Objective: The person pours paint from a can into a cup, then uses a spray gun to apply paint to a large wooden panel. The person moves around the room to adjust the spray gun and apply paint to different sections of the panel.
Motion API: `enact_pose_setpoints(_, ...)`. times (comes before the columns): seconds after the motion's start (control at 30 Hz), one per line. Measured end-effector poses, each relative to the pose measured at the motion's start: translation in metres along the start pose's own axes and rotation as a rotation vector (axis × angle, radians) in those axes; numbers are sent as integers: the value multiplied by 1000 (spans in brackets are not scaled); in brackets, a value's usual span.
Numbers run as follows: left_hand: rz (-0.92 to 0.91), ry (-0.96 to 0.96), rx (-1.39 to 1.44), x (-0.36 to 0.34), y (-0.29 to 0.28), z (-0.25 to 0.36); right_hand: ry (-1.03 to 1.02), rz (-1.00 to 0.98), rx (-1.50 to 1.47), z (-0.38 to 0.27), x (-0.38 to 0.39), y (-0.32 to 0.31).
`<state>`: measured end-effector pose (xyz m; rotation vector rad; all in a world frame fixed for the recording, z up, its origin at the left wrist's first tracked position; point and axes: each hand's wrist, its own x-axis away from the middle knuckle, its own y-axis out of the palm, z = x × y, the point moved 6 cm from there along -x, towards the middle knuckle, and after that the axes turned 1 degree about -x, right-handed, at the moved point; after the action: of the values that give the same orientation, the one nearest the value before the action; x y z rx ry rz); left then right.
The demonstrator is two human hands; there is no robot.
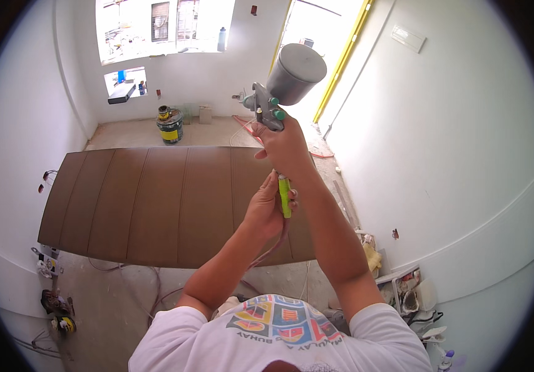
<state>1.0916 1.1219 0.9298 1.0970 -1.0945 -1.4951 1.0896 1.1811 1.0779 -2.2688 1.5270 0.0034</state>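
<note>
My right hand is closed around the handle of a spray gun, raised over the far right part of a brown grooved panel. A grey round cup tops the gun, and green knobs show at its rear. Just below, my left hand wraps round the yellow-green hose fitting at the base of the gun's handle. From that fitting a reddish hose curves down toward the floor. The panel lies flat across the middle of the view, and what supports it is hidden.
Beyond the panel, a dark paint bucket with a smaller can on top stands on the floor. Hose loops lie on the near floor. Tools and containers line the left wall; clutter lies along the right wall. A yellow-framed doorway opens at the far right.
</note>
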Motion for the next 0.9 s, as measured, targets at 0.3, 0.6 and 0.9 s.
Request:
enact_pose_setpoints(0.3,6,-88,81,7,-16,-34,-37,140,-87,20,29,-22)
enact_pose_setpoints(0.6,-28,-154,82,6,-7,-54,8,149,-73,29,38,-43)
enact_pose_setpoints(0.9,-4,-181,44,12,-8,-69,42,158,-23,29,51,-50)
